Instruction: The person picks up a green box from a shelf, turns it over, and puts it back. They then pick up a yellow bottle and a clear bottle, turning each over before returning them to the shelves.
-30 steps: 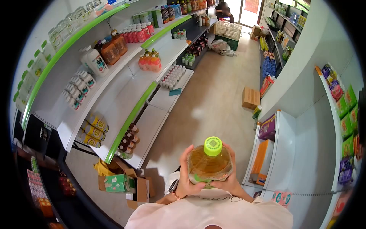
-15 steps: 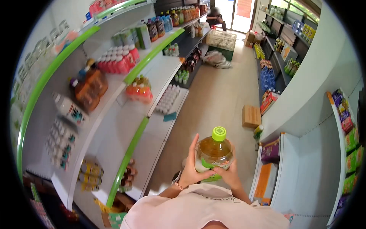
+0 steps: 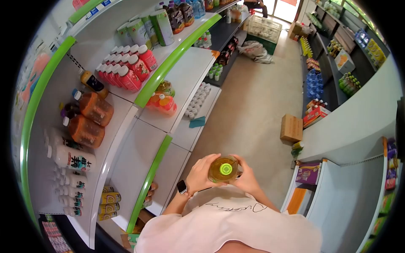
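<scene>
A large bottle of amber drink (image 3: 217, 170) with a bright green cap stands nearly upright in front of my chest, seen from above. My left hand (image 3: 201, 173) is wrapped round its left side, and a watch sits on that wrist. Against its right side presses my right hand (image 3: 245, 177), fingers curved round it. The lower part of the bottle and its label are mostly hidden from this angle.
Left shelves hold pink-red bottles (image 3: 131, 71), orange drink bottles (image 3: 90, 120), white bottles (image 3: 76, 158) and yellow cans (image 3: 110, 198). A cardboard box (image 3: 291, 127) stands on the aisle floor (image 3: 249, 97). White shelving (image 3: 337, 198) rises at the right. A person (image 3: 255, 6) sits at the far end.
Both hands have lowered the bottle and brought it slightly left, so its cap now faces up at me. My view has turned left and down toward the shelves.
</scene>
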Demonstrator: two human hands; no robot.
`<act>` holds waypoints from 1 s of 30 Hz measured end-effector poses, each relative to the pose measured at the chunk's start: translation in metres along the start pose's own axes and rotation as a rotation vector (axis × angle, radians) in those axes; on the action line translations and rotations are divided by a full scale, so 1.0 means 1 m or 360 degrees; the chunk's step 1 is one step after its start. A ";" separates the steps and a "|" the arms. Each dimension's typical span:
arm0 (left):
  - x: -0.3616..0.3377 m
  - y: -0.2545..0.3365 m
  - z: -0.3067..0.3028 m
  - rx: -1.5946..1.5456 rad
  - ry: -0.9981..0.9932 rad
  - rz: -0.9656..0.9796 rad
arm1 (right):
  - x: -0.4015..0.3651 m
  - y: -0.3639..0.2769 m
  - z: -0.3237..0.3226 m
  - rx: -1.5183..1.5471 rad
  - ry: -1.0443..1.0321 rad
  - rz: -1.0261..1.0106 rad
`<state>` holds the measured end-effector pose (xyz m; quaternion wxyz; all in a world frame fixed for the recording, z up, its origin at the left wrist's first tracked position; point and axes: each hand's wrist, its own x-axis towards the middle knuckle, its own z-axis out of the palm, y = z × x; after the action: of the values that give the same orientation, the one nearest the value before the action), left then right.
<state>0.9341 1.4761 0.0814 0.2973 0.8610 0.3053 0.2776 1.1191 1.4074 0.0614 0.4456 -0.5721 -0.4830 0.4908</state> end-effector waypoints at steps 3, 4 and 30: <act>0.011 -0.030 -0.003 0.0112 0.0022 -0.0179 | 0.048 0.012 0.007 -0.0051 -0.0091 0.0006; 0.014 -0.040 -0.002 0.0091 0.0086 -0.0276 | 0.067 0.017 0.008 -0.0044 -0.0204 0.0020; 0.313 -0.385 -0.066 0.0589 0.0755 -0.1313 | 0.645 0.110 0.072 -0.0453 -0.0985 -0.0686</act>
<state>0.9580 1.9604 -0.0443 0.1471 0.6204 0.7229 0.2663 1.0940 2.0339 -0.1405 0.2881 -0.3389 -0.7665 0.4633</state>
